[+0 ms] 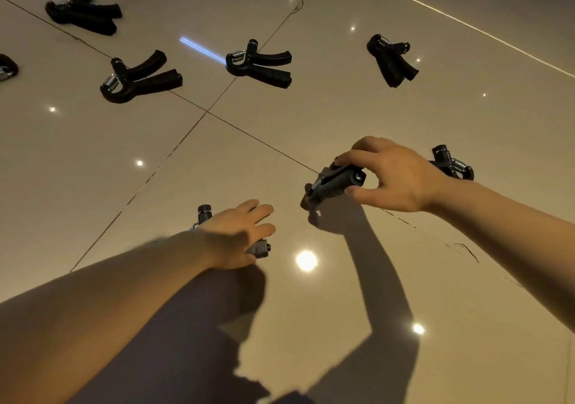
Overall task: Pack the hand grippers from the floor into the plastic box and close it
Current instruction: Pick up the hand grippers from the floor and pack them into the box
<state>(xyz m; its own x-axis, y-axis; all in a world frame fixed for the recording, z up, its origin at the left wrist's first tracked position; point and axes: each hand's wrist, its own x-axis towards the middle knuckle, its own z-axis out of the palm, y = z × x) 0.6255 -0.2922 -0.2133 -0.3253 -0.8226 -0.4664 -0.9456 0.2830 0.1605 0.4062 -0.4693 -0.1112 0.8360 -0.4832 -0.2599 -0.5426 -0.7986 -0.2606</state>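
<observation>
Hand gripper (337, 182) pinched by right hand (395, 176), another gripper (259, 249) mostly hidden under left hand (239, 235), grip unclear

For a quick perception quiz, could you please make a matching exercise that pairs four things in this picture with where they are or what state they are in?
Things:
1. right hand
2. left hand
3. hand gripper at the tile cross
4. hand gripper at the left edge

States:
A. lies free on the floor, handles pointing right
B. cut off by the frame
C. pinches a hand gripper between fingers and thumb
D. rests over a hand gripper on the floor

Pairs: 1-C, 2-D, 3-A, 4-B
</observation>
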